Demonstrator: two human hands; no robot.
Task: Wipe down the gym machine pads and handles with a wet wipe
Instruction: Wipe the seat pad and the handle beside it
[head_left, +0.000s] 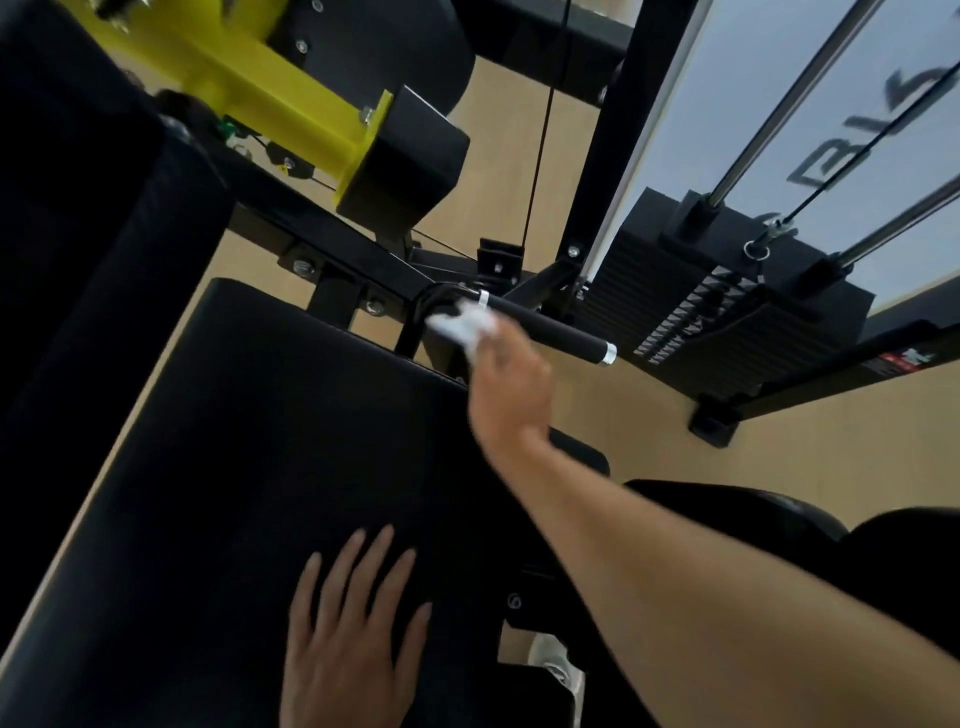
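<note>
My right hand (506, 387) pinches the wet wipe (465, 325) against the handle (545, 327); my left hand (348, 634), fingers straight, rests on the seat pad (234, 441).

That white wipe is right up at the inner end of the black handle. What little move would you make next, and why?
Probably slide the right hand with the wipe outward along the handle toward its silver end cap. The wipe sits at the inner end by the bend, so most of the grip looks not yet covered. The left hand rests flat on the seat pad, steadying the reach.
</note>
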